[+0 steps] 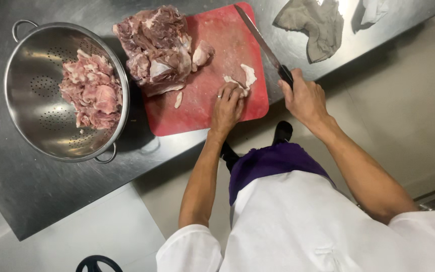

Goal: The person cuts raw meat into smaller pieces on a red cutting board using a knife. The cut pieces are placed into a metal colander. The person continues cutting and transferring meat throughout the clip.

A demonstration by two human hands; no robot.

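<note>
- my left hand (pixel 226 105) is curled down on a small pale meat scrap (pixel 241 80) at the near right part of the red cutting board (pixel 212 108); fingers pressed together, pinning it flat, ring on one finger.
- my right hand (pixel 304 95) has its grip wrapped tight round the black handle of the cleaver (pixel 261 40); blade lies angled off the board's right edge, tip up toward the far corner, not on the meat rn.
- risk 1: blade comes down w/ my left fingertips right beside the scrap. the piece is small, so there's little margin & i could nick a knuckle.
- risk 2: scrap looks wet and fatty; it could slide under my fingers mid-cut and drag the hand into the edge.
- risk 3: board sits on a slick steel desk (pixel 36 196), its near edge close to the desk's rim. a hard chop could shift it; can't tell if there's anything under it.
- risk 4: big raw meat chunk (pixel 156 48) crowds the board's far left, so there's less room to work.
- colander (pixel 23 60) w/ cut meat pieces (pixel 90 90) sits left of the board, just beside it; carrying scraps over could drip on the desk.
- grey cloth (pixel 314 25) lies beyond the blade, well apart from the meat.
</note>
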